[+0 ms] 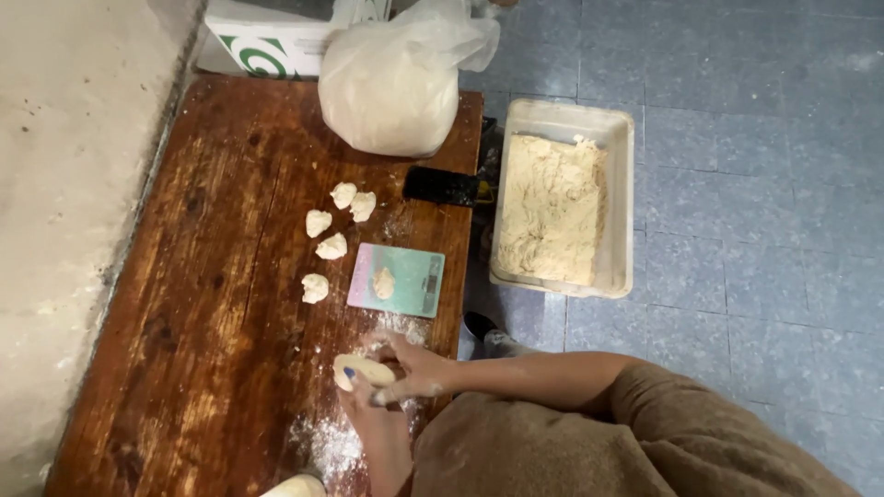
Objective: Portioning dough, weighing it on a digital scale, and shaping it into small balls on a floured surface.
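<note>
Head view looks straight down on a worn wooden table (212, 304), where both hands meet over one piece of dough. The left hand (364, 405) comes up from the lower edge with its fingers curled under and around a smooth dough ball (362, 370). The right hand (414, 373) reaches in from the right, its palm and fingers cupped over the far side of the same ball, so the dough sits pressed between the two hands and is partly hidden by them. Loose flour (331, 442) dusts the wood under and just below the hands.

Just beyond the hands lies a small flat kitchen scale (414, 285), pink at one end and teal at the other, with a small lump of dough (383, 283) resting on its plate. To the left of the scale, five rough dough pieces (330, 247) are scattered on the bare wood, apart from each other. Farther back a black phone (440, 186) lies near the table's right edge, and behind it a large clear plastic bag of flour (391, 87) stands, touching a white cardboard box (267, 41) at the far end.

Off the table to the right, on the grey tiled floor (755, 184), sits a white rectangular tub (622, 166) holding a large mass of shaggy dough (552, 212). A brown sleeve (663, 423) covers the right arm's upper part.
</note>
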